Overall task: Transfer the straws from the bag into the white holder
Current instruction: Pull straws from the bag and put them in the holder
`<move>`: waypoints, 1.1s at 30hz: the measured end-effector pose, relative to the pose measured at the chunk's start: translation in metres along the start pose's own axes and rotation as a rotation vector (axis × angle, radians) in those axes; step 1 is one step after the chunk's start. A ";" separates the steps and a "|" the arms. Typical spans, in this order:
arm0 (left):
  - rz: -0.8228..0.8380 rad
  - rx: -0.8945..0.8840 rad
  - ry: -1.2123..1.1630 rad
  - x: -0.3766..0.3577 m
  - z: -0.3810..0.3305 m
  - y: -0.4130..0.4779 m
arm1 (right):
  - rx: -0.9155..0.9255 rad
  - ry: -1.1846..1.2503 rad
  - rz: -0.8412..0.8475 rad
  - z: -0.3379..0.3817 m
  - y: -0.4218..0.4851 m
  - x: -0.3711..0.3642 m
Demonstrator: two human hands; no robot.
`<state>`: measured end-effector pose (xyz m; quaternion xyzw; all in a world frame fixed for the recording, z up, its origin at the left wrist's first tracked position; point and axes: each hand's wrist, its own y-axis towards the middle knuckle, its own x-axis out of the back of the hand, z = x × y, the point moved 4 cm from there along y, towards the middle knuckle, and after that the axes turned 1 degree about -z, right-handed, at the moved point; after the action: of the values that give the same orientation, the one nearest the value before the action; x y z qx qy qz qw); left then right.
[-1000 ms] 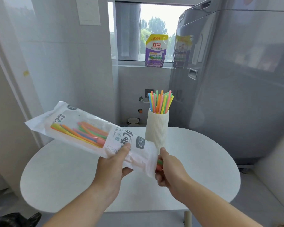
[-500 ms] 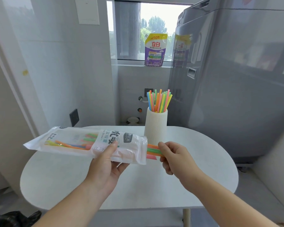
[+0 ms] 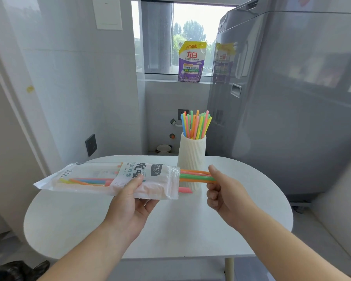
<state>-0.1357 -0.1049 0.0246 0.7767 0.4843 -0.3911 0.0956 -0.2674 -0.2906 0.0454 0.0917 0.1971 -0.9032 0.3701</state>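
My left hand (image 3: 130, 201) grips a clear and white straw bag (image 3: 101, 179), held level above the table with its open mouth to the right. Several coloured straws (image 3: 195, 176) stick out of that mouth, and my right hand (image 3: 223, 191) pinches their ends. A loose pink straw (image 3: 185, 189) pokes out lower, unheld. More straws remain inside the bag at its left end. The white ribbed holder (image 3: 192, 157) stands upright just behind the pulled straws, with several coloured straws (image 3: 196, 124) upright in it.
A round white table (image 3: 170, 226) lies under both hands. A grey washing machine (image 3: 288, 98) rises at the right. A purple detergent pouch (image 3: 192, 61) leans on the window sill. White wall at the left carries a dark socket (image 3: 91, 145).
The bag has tipped from slanted to level. My right hand has drawn a bunch of straws further out of the bag's mouth, moving to the right.
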 end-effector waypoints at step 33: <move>0.073 0.057 -0.045 -0.012 0.007 -0.009 | -0.014 0.456 0.014 0.003 0.001 -0.029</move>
<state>-0.1497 -0.1122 0.0309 0.7874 0.4420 -0.4183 0.0984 -0.2465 -0.2743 0.0567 0.2923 0.2811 -0.8552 0.3227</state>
